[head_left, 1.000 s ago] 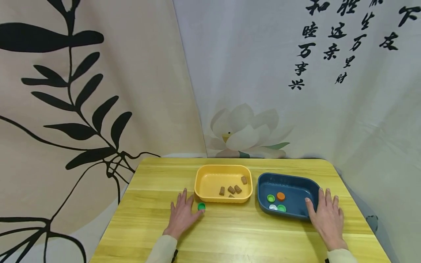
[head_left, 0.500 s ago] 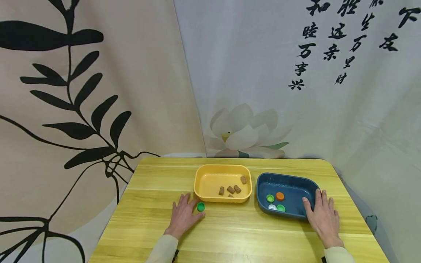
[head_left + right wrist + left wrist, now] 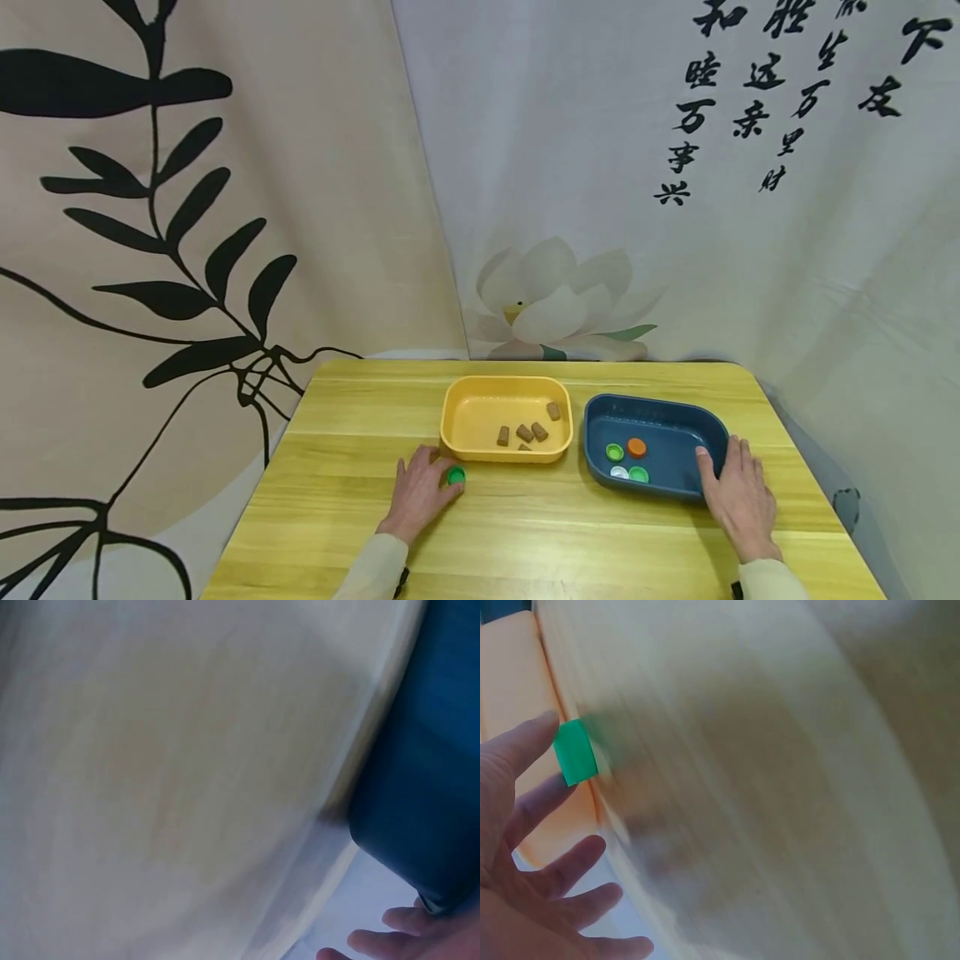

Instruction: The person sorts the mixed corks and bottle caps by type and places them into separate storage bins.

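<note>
My left hand [image 3: 420, 496] is at the near left corner of a yellow tray [image 3: 459, 454]. Its thumb and index finger pinch a small green bottle cap [image 3: 455, 475] from opposite sides; in the left wrist view the cap [image 3: 575, 752] stands on edge between the two fingertips, the other fingers spread. My right hand [image 3: 741, 504] rests against the right end of a dark blue tray [image 3: 660, 408], thumb over the rim and relaxed fingers along the outside. In the right wrist view, some fingers [image 3: 382, 945] show below the corner of the blue tray [image 3: 420, 795].
The yellow tray holds several brown cork-like pieces [image 3: 524, 433]. Inside the blue tray lie several caps, among them an orange cap [image 3: 636, 447] and a white cap [image 3: 619, 472]. Both trays stand on a wooden table [image 3: 555, 542], with a printed cloth [image 3: 337, 208] hanging behind it.
My left thumb and index finger have closed in on the green cap, from loosely spread to pinching it. The right hand has shifted slightly but stays at the blue tray.
</note>
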{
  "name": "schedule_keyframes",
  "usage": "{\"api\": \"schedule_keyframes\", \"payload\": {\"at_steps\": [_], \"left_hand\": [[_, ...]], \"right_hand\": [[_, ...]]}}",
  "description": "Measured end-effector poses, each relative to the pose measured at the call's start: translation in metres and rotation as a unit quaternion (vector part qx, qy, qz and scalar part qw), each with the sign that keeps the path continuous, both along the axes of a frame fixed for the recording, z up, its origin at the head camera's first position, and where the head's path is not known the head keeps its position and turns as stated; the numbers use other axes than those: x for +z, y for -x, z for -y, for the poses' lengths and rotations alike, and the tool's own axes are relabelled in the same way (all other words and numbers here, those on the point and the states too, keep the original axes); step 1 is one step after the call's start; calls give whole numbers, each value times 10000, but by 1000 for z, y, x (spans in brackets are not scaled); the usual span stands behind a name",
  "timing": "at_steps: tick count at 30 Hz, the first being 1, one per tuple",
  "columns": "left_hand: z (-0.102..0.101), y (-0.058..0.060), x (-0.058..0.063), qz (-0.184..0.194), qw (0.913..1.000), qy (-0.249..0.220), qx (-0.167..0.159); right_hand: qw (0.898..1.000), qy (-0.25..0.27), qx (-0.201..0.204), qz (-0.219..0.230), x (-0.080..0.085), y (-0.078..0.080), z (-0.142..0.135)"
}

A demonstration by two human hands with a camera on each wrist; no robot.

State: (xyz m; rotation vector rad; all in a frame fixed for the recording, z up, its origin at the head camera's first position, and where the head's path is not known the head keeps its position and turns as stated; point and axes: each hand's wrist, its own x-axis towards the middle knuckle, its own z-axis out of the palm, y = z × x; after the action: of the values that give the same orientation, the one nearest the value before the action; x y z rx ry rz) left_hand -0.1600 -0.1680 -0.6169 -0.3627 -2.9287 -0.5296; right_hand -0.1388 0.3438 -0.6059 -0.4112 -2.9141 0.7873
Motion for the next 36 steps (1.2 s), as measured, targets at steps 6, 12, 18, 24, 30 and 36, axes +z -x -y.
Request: {"api": "schedule_keyframes", "payload": {"at_steps": [6, 12, 18, 24, 30, 36], "left_hand": [[2, -5, -1, -208, 9997, 39, -122], [1, -18, 2, -523, 9983, -188, -168], [-13, -33, 15, -518, 9970, -483, -326], [-46, -41, 36, -590, 9934, -606, -780], [-85, -33, 47, -1132, 9824, -710, -1303], [-133, -15, 56, -1533, 9728, -623, -1623]], "right_hand": [[9999, -92, 94, 71, 0, 0, 0], [9993, -251, 257, -61, 0, 0, 6], [9993, -222, 265, -120, 2, 0, 10], [9994, -189, 268, -111, 1, 0, 9], [9995, -129, 238, -133, -1, -2, 9], [9995, -209, 180, -168, -3, -5, 7]]}}
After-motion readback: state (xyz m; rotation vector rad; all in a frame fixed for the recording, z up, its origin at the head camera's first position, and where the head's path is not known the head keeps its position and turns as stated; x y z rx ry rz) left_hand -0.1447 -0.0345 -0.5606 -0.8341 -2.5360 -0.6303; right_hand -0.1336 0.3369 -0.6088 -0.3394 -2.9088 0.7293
